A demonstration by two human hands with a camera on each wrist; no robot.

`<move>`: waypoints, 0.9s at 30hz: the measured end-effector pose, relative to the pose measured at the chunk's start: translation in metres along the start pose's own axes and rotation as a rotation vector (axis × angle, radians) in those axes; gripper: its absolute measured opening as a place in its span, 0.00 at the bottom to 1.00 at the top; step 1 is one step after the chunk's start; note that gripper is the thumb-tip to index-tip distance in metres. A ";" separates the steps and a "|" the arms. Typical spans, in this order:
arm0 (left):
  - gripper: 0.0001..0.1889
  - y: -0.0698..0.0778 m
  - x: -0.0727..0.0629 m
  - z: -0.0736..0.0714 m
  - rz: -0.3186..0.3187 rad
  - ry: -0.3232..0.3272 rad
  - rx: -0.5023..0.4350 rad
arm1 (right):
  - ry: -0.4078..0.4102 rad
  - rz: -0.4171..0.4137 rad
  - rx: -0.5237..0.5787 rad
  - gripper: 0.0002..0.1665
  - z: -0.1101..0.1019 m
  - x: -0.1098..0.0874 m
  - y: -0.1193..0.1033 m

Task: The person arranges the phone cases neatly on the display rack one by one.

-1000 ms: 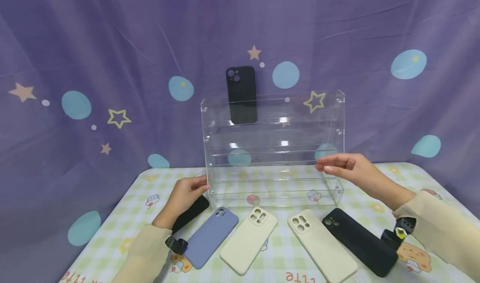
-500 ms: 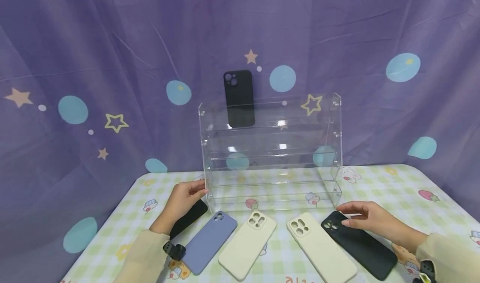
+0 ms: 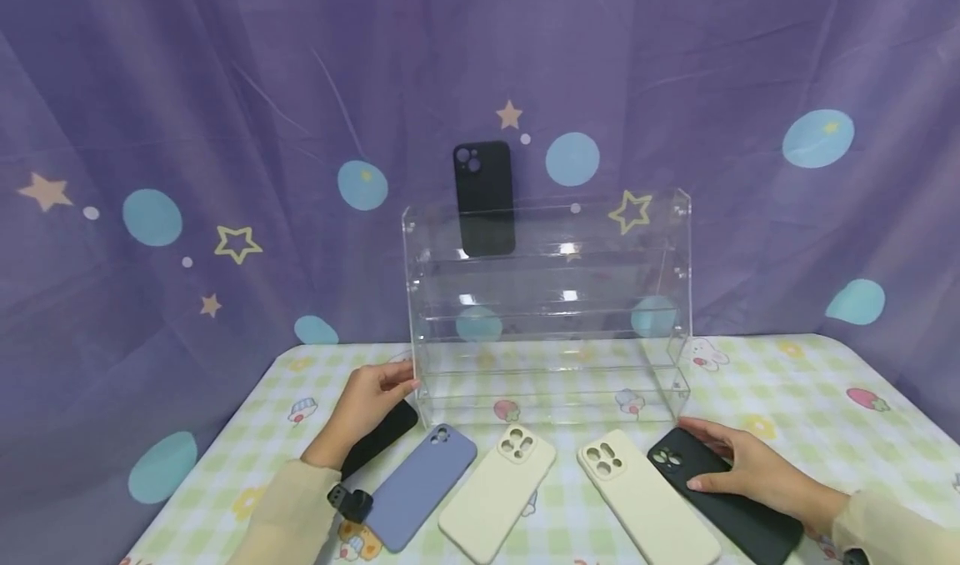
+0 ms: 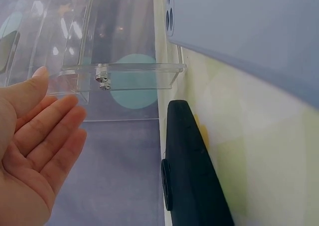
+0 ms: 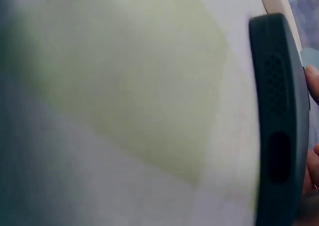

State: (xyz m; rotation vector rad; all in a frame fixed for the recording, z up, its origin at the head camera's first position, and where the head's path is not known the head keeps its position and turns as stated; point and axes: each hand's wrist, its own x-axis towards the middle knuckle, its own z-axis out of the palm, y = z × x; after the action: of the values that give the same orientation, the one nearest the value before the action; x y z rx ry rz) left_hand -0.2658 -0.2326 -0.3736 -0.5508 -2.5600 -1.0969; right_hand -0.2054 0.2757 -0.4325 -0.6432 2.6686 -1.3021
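Observation:
My left hand [image 3: 367, 407] is at the left side of a clear acrylic tiered display rack [image 3: 551, 357]. Its fingers look extended in the left wrist view, the tips close to the clear side panel. My right hand [image 3: 757, 469] spans a dark phone case [image 3: 750, 519] lying flat at the right, the thumb over its near side and the fingers by its far edge. Whether they press on it is hard to tell. In the right wrist view, only a fingertip and finger parts show beyond the case's end. Another black phone case [image 3: 382, 433] lies partly hidden below my left hand.
A black phone case [image 3: 483, 198] stands upright on the rack's top tier. On the checked tablecloth [image 3: 300, 432] lie a blue-grey phone case [image 3: 420, 486] and two cream phone cases, one left [image 3: 495, 494] and one right [image 3: 648, 507]. A purple curtain [image 3: 225, 90] hangs behind.
My right hand has come down from beside the rack's right side to the dark phone case at the right. The left hand stays at the rack, and the cases lie where they were.

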 end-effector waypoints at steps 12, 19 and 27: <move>0.18 -0.001 -0.001 0.001 0.001 -0.004 -0.011 | 0.002 -0.036 -0.070 0.50 0.001 -0.001 -0.005; 0.17 0.003 0.002 0.000 0.011 -0.005 0.003 | 0.124 0.059 -0.079 0.40 -0.001 0.002 -0.011; 0.17 0.002 0.000 0.002 -0.009 -0.014 0.001 | 0.069 0.267 0.387 0.26 -0.015 0.003 -0.003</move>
State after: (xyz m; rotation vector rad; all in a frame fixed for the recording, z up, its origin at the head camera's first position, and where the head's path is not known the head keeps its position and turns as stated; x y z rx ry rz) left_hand -0.2654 -0.2302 -0.3735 -0.5483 -2.5770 -1.0990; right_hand -0.2112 0.2836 -0.4202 -0.1896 2.3414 -1.7111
